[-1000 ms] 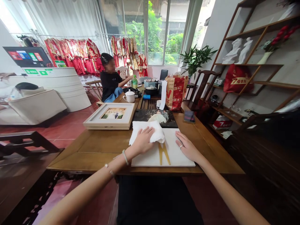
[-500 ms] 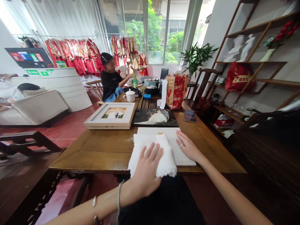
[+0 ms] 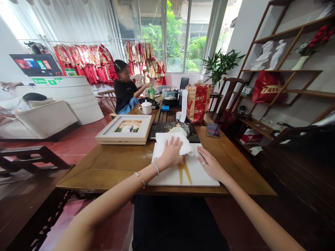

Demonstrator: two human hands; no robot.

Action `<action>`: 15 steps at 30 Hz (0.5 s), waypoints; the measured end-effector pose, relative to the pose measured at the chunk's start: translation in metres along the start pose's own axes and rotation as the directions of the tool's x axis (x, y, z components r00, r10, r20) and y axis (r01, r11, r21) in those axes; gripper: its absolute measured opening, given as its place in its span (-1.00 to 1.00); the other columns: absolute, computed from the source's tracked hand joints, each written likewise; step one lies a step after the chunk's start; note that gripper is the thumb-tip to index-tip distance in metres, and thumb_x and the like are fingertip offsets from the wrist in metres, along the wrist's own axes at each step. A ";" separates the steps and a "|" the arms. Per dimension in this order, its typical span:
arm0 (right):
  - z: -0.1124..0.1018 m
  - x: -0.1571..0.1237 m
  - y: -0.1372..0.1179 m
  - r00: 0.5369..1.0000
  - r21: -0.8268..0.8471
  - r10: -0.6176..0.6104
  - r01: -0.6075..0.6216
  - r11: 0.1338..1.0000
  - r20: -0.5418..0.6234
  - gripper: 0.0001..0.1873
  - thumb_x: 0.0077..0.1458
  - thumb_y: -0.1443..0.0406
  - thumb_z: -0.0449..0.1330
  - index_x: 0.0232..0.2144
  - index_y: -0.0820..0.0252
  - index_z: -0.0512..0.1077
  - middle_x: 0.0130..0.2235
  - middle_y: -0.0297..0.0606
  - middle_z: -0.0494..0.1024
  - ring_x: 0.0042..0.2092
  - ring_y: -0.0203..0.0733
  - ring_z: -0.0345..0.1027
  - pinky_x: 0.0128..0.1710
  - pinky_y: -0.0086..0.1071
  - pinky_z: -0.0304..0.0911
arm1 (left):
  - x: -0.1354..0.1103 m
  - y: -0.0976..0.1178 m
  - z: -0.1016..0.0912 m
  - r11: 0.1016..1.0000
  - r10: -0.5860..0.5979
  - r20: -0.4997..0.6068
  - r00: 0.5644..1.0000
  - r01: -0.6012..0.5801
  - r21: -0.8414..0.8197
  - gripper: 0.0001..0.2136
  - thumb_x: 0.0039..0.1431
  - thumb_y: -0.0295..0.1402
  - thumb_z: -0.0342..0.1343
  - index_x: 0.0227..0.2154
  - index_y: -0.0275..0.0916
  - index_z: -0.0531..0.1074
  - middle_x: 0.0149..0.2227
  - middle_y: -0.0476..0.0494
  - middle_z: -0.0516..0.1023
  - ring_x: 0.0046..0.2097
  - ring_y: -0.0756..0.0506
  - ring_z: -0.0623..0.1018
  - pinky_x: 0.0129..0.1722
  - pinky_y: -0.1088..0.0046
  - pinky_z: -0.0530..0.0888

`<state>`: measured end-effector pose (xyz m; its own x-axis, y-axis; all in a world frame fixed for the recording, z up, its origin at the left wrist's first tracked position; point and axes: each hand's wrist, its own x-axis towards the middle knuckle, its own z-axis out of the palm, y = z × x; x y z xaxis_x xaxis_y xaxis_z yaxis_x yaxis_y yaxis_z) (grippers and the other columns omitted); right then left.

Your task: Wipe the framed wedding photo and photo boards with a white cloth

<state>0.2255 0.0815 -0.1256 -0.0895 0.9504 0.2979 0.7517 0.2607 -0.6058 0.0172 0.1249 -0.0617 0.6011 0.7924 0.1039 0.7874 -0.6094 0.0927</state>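
Observation:
A white flat board point(image 3: 199, 174) with a gold mark lies at the near edge of the wooden table point(image 3: 112, 167). My left hand point(image 3: 171, 153) presses flat, fingers spread, on a white cloth point(image 3: 170, 141) at the board's far end. My right hand point(image 3: 211, 165) rests flat on the board's right side, with a ring on one finger. Just beyond the board lies a dark photo print point(image 3: 162, 127), partly covered by the cloth.
A framed photo point(image 3: 125, 129) lies at the left of the table, a phone point(image 3: 212, 130) at the right. Farther along are a teapot point(image 3: 146, 107), a red bag point(image 3: 197, 103) and a seated person point(image 3: 124, 90). A shelf unit point(image 3: 277, 76) stands right, a sofa point(image 3: 39, 118) left.
My left hand drew the cloth down to the board's near edge, then pushed it back up to the far end. My right hand stayed on the board.

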 end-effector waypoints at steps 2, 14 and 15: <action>0.000 0.001 0.001 1.000 0.011 0.003 -0.003 1.000 -0.006 -0.47 0.20 0.16 -0.07 0.15 0.27 0.24 0.26 -0.04 0.19 0.30 -0.02 -0.01 0.28 -0.03 -0.10 | 0.006 0.003 0.000 1.000 0.017 0.005 1.000 -0.017 0.006 -0.43 0.11 -0.37 0.00 0.20 -0.38 0.11 0.29 -0.36 0.04 0.30 -0.39 -0.02 0.20 -0.11 -0.02; 0.011 0.005 0.020 0.991 0.064 -0.064 0.072 0.995 -0.114 -0.53 0.15 0.27 -0.04 0.10 0.18 0.33 0.19 -0.07 0.32 0.23 0.01 0.13 0.24 0.02 0.00 | -0.093 0.068 0.003 0.970 0.243 0.077 0.967 -0.241 -0.034 -0.23 -0.04 -0.21 0.11 0.24 -0.36 0.01 0.32 -0.33 -0.07 0.32 -0.38 -0.18 0.24 -0.11 -0.16; 0.011 0.005 0.020 0.991 0.072 -0.071 0.080 0.994 -0.117 -0.53 0.14 0.27 -0.03 0.10 0.16 0.33 0.19 -0.09 0.32 0.23 0.00 0.13 0.24 0.02 0.01 | -0.097 0.071 0.002 0.968 0.252 0.078 0.965 -0.249 -0.044 -0.23 -0.03 -0.20 0.10 0.24 -0.36 0.00 0.33 -0.32 -0.07 0.32 -0.38 -0.19 0.24 -0.10 -0.16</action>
<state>0.2331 0.0935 -0.1439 -0.0655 0.9031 0.4244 0.6929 0.3472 -0.6320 0.0149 0.0044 -0.0671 0.7886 0.6131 0.0466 0.6063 -0.7880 0.1072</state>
